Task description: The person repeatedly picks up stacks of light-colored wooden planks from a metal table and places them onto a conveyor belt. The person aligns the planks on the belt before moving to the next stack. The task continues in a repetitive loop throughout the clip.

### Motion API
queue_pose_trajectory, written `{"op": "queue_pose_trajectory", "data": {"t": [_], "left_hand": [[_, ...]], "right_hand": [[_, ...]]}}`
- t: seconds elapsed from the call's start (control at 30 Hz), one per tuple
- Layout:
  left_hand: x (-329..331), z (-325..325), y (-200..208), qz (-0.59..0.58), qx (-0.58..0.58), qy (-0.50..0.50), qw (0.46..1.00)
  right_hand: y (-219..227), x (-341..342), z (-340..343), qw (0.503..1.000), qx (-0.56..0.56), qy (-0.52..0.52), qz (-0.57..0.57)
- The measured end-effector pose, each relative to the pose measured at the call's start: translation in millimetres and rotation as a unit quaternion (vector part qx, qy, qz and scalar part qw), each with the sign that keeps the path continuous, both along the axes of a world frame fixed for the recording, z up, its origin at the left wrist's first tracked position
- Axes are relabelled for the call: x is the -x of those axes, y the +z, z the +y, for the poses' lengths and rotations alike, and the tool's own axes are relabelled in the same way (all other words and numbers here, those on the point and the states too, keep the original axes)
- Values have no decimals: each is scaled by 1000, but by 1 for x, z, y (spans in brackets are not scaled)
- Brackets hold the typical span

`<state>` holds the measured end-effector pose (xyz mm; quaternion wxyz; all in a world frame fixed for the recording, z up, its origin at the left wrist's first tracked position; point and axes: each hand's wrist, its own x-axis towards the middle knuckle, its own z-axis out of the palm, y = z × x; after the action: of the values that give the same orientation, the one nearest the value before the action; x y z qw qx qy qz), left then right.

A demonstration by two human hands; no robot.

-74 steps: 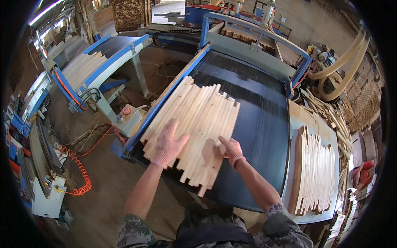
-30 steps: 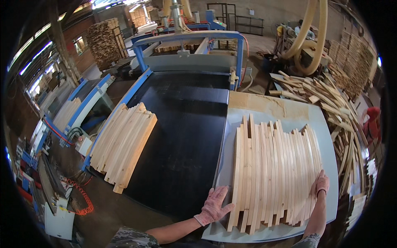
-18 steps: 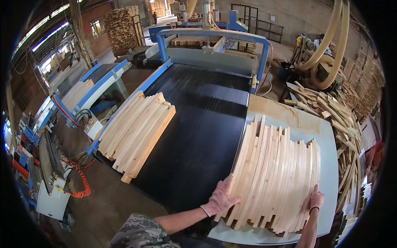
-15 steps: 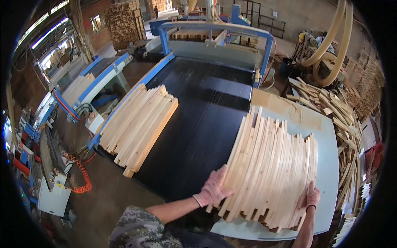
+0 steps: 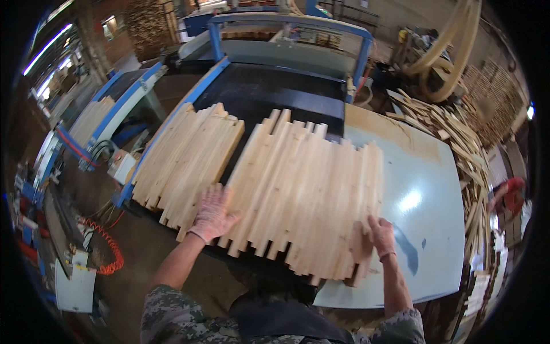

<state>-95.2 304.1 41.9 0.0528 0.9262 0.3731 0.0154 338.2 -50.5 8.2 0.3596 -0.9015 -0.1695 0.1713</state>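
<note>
A wide row of pale wooden strips (image 5: 303, 195) lies side by side, partly on the black conveyor belt (image 5: 252, 86) and partly over the light metal table. My left hand (image 5: 213, 213), in a pinkish work glove, rests at the row's left edge, fingers stretched forward and thumb out toward the strips. At the opposite edge, my right hand (image 5: 380, 235), gloved too, presses with bent fingers against the outermost strip. A second batch of wooden strips (image 5: 183, 160) lies on the belt's left side, just beyond my left fingers. The strips' ends are uneven.
A blue frame (image 5: 286, 22) spans the belt at the far end. The light metal table (image 5: 427, 200) adjoins the belt on the right, with a heap of loose wood pieces (image 5: 441, 120) beyond. A red coiled hose (image 5: 112, 246) hangs at left. Pale ducting (image 5: 458, 51) curves down at the back right.
Both hands have moved left with the row of strips, from the metal table onto the belt. The gap to the left batch has narrowed greatly. The view has shifted too.
</note>
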Motion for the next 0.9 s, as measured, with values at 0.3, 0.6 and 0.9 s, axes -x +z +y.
{"op": "queue_pose_trajectory", "data": {"t": [0.3, 0.6, 0.9], "left_hand": [[5, 25, -3, 41, -5, 122, 992], [-3, 16, -9, 14, -2, 152, 988], [-6, 15, -7, -6, -34, 145, 989]], "right_hand": [[53, 53, 65, 994, 61, 68, 53], [78, 66, 131, 972, 160, 104, -137], [76, 41, 140, 982, 126, 83, -113]]}}
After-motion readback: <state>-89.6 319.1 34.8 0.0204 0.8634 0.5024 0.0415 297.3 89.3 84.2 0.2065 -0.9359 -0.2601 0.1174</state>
